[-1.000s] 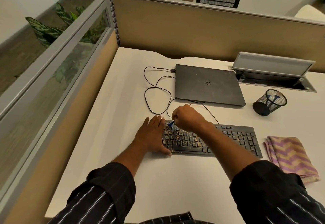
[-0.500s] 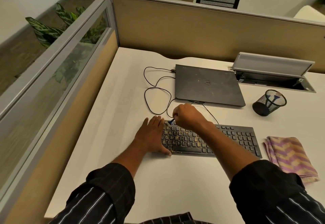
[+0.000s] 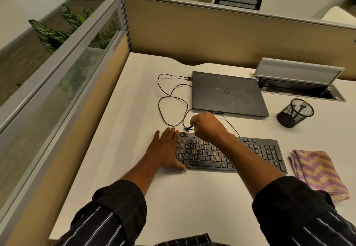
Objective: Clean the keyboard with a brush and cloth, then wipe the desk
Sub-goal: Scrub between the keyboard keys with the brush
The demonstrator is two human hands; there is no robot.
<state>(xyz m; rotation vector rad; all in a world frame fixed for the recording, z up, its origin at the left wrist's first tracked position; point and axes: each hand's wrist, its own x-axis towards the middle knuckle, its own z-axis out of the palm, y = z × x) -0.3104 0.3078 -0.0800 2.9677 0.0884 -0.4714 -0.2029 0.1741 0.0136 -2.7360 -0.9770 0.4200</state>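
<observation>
A black keyboard [image 3: 256, 153] lies on the white desk [image 3: 134, 168], its left keys speckled with yellowish crumbs. My left hand [image 3: 165, 149] lies flat on the keyboard's left end, fingers straight and thumb along the front edge. My right hand [image 3: 207, 125] is curled round a small blue brush [image 3: 187, 128], whose tip sticks out to the left just above the keyboard's top left corner. A folded purple and yellow cloth [image 3: 317, 174] rests on the desk to the right of the keyboard.
A closed dusty black laptop [image 3: 227, 93] sits behind the keyboard, with a looped black cable [image 3: 169, 99] to its left. A black mesh pen cup [image 3: 294, 113] stands at right. An open cable tray [image 3: 300, 79] and beige partition walls bound the desk.
My right hand has shifted the brush slightly up and back, from the top row of keys to just above the keyboard's rear edge. My left hand has stayed put.
</observation>
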